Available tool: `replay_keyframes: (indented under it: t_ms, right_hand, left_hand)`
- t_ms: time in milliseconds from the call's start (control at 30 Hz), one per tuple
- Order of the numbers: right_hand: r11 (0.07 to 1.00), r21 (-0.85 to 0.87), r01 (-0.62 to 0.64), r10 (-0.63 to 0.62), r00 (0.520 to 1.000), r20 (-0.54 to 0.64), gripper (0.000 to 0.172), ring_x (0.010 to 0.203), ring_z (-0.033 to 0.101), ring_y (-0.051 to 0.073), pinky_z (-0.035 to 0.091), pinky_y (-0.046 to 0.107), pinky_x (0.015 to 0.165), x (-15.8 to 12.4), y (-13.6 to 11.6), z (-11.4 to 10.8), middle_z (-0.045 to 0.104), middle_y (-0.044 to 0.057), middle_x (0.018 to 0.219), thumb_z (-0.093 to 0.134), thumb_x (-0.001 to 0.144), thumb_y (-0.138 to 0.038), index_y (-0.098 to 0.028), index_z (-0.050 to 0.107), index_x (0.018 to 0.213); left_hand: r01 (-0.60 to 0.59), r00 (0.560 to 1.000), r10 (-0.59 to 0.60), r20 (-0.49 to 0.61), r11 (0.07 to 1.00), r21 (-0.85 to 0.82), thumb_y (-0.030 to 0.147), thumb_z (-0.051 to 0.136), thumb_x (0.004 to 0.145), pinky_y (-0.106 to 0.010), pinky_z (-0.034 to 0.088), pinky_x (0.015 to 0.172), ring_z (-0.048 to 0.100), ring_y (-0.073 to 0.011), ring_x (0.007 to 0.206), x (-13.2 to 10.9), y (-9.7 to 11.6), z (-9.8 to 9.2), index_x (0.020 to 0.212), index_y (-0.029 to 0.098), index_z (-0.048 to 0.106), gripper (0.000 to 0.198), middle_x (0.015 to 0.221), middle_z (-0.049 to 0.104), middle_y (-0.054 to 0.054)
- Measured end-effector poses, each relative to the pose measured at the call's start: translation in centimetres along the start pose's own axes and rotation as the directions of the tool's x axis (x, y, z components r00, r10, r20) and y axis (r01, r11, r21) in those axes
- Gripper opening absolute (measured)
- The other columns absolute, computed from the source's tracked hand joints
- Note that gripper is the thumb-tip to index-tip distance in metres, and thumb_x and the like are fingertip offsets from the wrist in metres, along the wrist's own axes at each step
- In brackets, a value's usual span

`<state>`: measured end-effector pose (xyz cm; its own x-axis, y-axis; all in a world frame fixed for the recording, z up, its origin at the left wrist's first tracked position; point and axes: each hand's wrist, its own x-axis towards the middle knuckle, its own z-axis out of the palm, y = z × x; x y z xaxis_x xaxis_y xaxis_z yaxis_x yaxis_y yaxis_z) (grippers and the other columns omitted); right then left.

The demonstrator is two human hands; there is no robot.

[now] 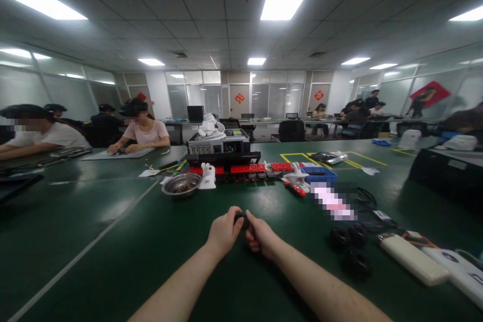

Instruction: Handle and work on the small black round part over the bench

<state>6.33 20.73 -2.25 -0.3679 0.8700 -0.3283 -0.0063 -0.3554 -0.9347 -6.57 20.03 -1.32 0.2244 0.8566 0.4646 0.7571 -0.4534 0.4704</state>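
Observation:
A small black round part [242, 221] is held between my two hands, above the green table [181, 261]. My left hand [223, 231] grips it from the left, its fingers curled around the edge. From the other side my right hand [261, 235] pinches it with the thumb, the other fingers folded in. What kind of part it is cannot be made out, since the fingers cover most of it. To the right of my hands lie several black ring-shaped parts [356, 263], similar in colour.
Ahead stand a metal bowl [181, 184] with small pieces, a white stand [208, 176], a red strip [249, 167], a red-handled tool [295, 188] and a blue tray [320, 174]. A cream power bank [414, 258] and cables lie right. A co-worker [145, 128] sits across at left.

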Motion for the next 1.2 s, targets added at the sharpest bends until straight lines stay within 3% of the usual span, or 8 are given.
replay_keyframes:
  t_ms: [267, 400, 500, 633, 767, 867, 1000, 1200]
  right_hand:
    - [0.899, -0.261, 0.352, -0.381, 0.922, -0.072, 0.034, 0.043, 0.045, 0.01, 0.039, 0.023, 0.043, -0.1, 0.1, 0.3, 0.052, 0.001, 0.056, 0.033, 0.079, -0.045, -0.014, 0.047, 0.078]
    - [0.306, -0.759, 0.575, -0.731, 0.653, 0.199, 0.025, 0.088, 0.049, 0.018, 0.04, 0.032, 0.076, -1.9, -0.9, 0.1, 0.053, 0.008, 0.097, 0.045, 0.071, -0.011, -0.017, 0.049, 0.095]
    - [0.032, -0.823, 0.568, -0.708, 0.594, 0.382, 0.044, 0.103, 0.04, 0.02, 0.033, 0.036, 0.087, -2.5, -1.3, -0.3, 0.045, 0.008, 0.114, 0.043, 0.065, -0.002, -0.019, 0.047, 0.106]
    - [0.458, -0.74, 0.493, -0.713, 0.701, 0.026, 0.053, 0.088, 0.05, 0.018, 0.04, 0.034, 0.079, -1.2, -0.6, -0.7, 0.046, 0.009, 0.112, 0.05, 0.069, -0.022, -0.019, 0.032, 0.119]
    - [0.981, -0.164, 0.1, -0.118, 0.988, -0.101, 0.053, 0.037, 0.042, 0.01, 0.037, 0.022, 0.036, 0.3, -0.4, -1.2, 0.055, 0.002, 0.06, 0.016, 0.078, -0.055, -0.015, 0.041, 0.099]
    - [0.998, 0.014, -0.06, 0.06, 0.998, -0.003, 0.059, 0.028, 0.03, 0.007, 0.022, 0.016, 0.028, 0.4, -0.9, -1.3, 0.044, -0.003, 0.042, 0.011, 0.074, -0.064, -0.016, 0.045, 0.075]
    - [0.954, -0.283, 0.099, -0.139, 0.982, -0.126, 0.051, 0.027, 0.025, 0.006, 0.02, 0.017, 0.028, 0.1, -1.0, -1.2, 0.037, -0.005, 0.037, 0.02, 0.077, -0.057, -0.016, 0.044, 0.062]
    - [0.446, -0.735, 0.51, -0.668, 0.736, 0.106, 0.029, 0.081, 0.05, 0.016, 0.04, 0.027, 0.072, -1.2, -1.0, -1.5, 0.055, 0.004, 0.09, 0.051, 0.068, -0.014, -0.019, 0.051, 0.097]
  left_hand:
    - [0.208, 0.966, -0.252, -0.058, 0.89, -0.406, 0.039, 0.033, 0.08, -0.024, 0.038, 0.056, 0.054, -0.0142, 0.06, -0.2, 1.0, 0.3, 0.079, 0.02, 0.05, 0.026, 0.063, 0.054, 0.0]
    - [0.534, 0.806, -0.539, 0.245, 0.484, -0.693, 0.046, 0.022, 0.079, -0.021, 0.029, 0.035, 0.036, -0.0097, 0.031, 0.3, 0.7, 1.9, 0.057, 0.018, 0.044, 0.041, 0.039, 0.037, 0.005]
    - [0.599, 0.765, -0.545, 0.344, 0.405, -0.69, 0.051, 0.02, 0.076, -0.019, 0.02, 0.029, 0.021, -0.006, 0.025, 0.8, 0.0, 3.0, 0.046, 0.02, 0.033, 0.045, 0.032, 0.025, 0.008]
    - [0.534, 0.79, -0.552, 0.265, 0.409, -0.74, 0.054, 0.018, 0.076, -0.018, 0.022, 0.032, 0.028, -0.0068, 0.029, 0.7, -0.3, 2.9, 0.058, 0.017, 0.043, 0.048, 0.037, 0.027, 0.009]
    - [0.295, 0.931, -0.363, 0.045, 0.673, -0.678, 0.044, 0.035, 0.077, -0.021, 0.037, 0.047, 0.049, -0.0115, 0.053, 0.1, 0.2, 1.5, 0.085, 0.019, 0.054, 0.032, 0.063, 0.053, 0.0]
    - [0.041, 0.995, -0.077, -0.057, 0.882, -0.469, 0.037, 0.032, 0.081, -0.026, 0.04, 0.067, 0.054, -0.0166, 0.077, -0.2, 0.6, 0.5, 0.092, 0.021, 0.055, 0.031, 0.085, 0.059, -0.004]
    - [-0.039, 0.998, 0.018, -0.056, 0.917, -0.398, 0.035, 0.033, 0.081, -0.026, 0.04, 0.073, 0.054, -0.0165, 0.082, -0.2, 0.5, 0.5, 0.094, 0.021, 0.056, 0.03, 0.088, 0.06, -0.004]
    - [0.419, 0.905, -0.358, 0.231, 0.65, -0.634, 0.056, 0.025, 0.076, -0.018, 0.028, 0.033, 0.039, -0.0081, 0.03, 0.6, -1.0, 2.3, 0.072, 0.014, 0.052, 0.05, 0.041, 0.045, 0.004]
